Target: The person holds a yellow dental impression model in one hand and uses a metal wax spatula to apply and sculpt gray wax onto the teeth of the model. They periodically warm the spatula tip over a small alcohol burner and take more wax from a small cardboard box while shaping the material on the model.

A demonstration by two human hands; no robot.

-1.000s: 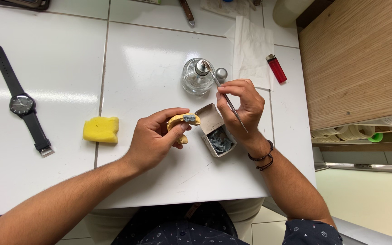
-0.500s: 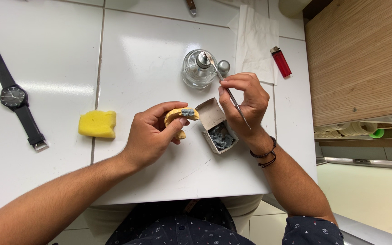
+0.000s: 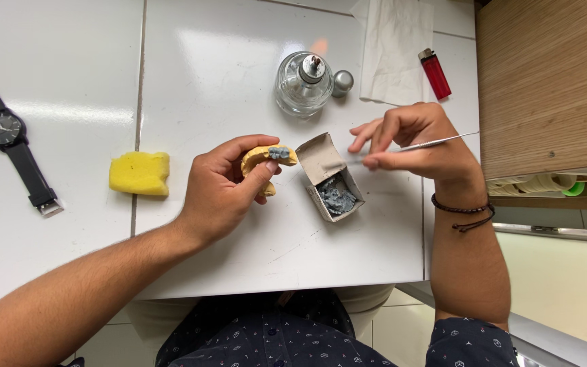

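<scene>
left hand [image 3: 222, 194] clamped on yellow plaster dental cast [image 3: 265, 158] with grey wax on top, held just above white tiled bench [image 3: 212, 88]. right hand [image 3: 416, 143] pinches thin metal wax tool [image 3: 436, 142], tip over small open cardboard box of grey wax [image 3: 331, 180]. lit glass spirit lamp [image 3: 302, 85] behind the box, red lighter [image 3: 435, 73] to its right, yellow sponge [image 3: 140, 172] and black wristwatch [image 3: 8, 132] to the left.

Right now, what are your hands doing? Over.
Left hand grips yellow dental model. Right hand pinches thin metal tool over open box of grey wax. Lit burner behind.
</scene>
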